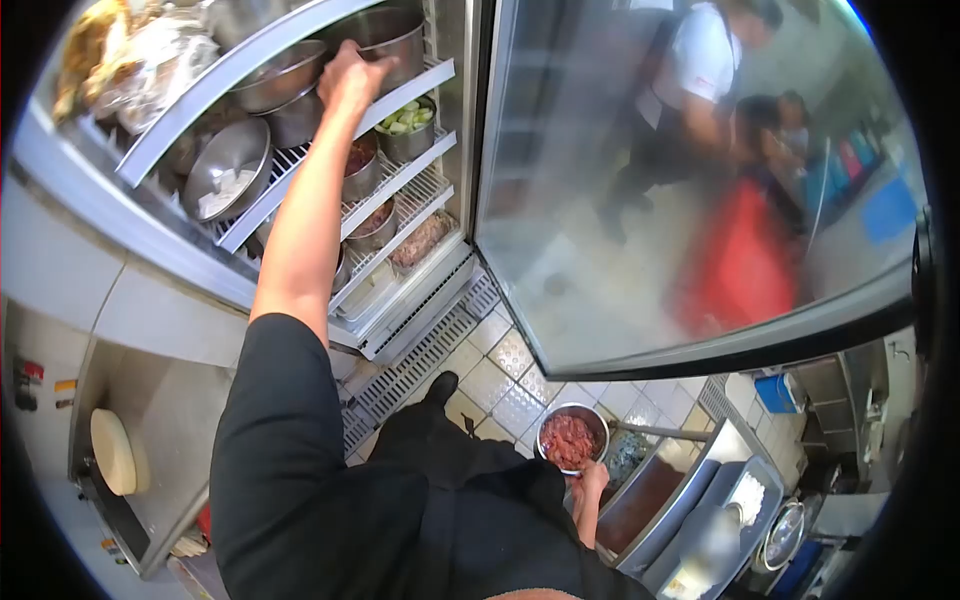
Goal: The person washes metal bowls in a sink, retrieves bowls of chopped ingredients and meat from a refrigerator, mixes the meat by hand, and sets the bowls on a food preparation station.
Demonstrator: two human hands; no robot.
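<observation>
My left hand reaches into an open fridge at the upper shelf. Its fingers are bent over the near edge of a deep metal pot, with the thumb against the outer wall; part of the grip is hidden. Beside it stands another metal bowl. Low on the right, my right hand grips the near side of a round metal pot. Red raw meat in pieces lies inside this pot, which is held above the tiled floor.
Fridge shelves hold several metal containers, including one of chopped green vegetables and a tilted bowl. The glass door stands open to the right, with a blurred person behind it. Grey bins stand at lower right.
</observation>
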